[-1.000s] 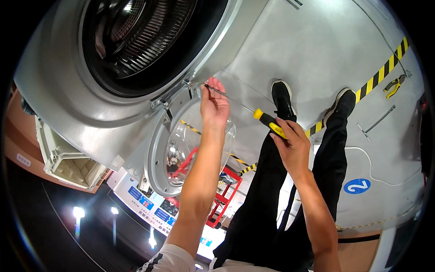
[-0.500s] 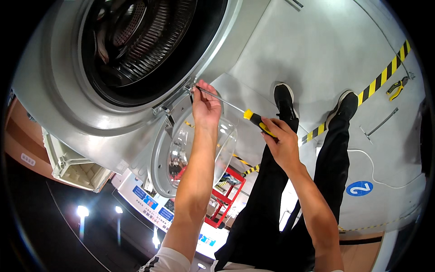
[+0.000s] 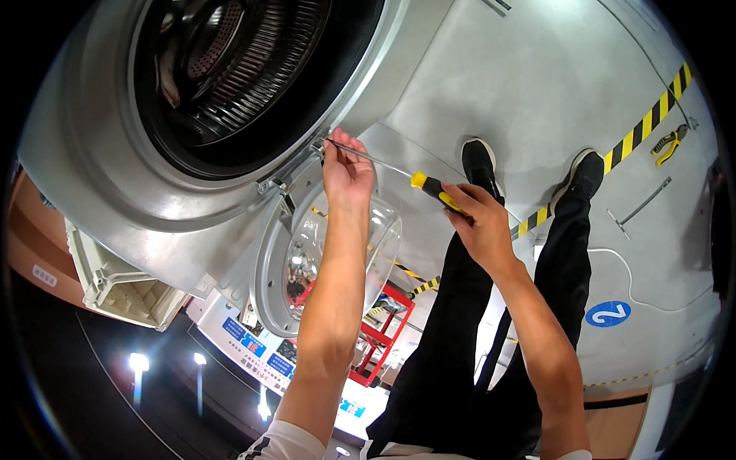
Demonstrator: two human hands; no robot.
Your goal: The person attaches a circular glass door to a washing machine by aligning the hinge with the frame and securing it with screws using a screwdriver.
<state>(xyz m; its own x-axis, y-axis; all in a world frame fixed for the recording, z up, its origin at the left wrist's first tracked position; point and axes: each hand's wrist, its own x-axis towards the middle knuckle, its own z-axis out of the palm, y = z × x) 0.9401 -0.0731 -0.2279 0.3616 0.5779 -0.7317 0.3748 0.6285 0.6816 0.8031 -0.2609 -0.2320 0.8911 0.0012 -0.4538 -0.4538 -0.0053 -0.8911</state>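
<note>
A screwdriver (image 3: 432, 188) with a yellow-and-black handle is gripped in my right hand (image 3: 484, 230), its long shaft slanting up and left. My left hand (image 3: 349, 176) is at the upper hinge (image 3: 318, 146) of a front-loading washing machine (image 3: 207, 207), thumb and fingers closed around the shaft near its tip. Whatever the tip meets there is hidden by those fingers. The machine's round door (image 3: 266, 291), with a clear glass bowl, hangs swung out below the hinges, partly behind my left forearm. A second hinge (image 3: 285, 201) sits farther down the rim.
Pliers (image 3: 669, 146) with yellow-and-black handles and a T-shaped metal tool (image 3: 642, 207) lie on the floor at right. Yellow-and-black tape (image 3: 642, 138) and a white cable (image 3: 630, 272) cross it. A cream plastic drawer (image 3: 115, 276) juts out at left. A red frame (image 3: 391, 330) stands behind the door.
Both hands keep nearly the same place, with the screwdriver still at the upper hinge. My right hand and the handle have shifted slightly up. The view has moved a little.
</note>
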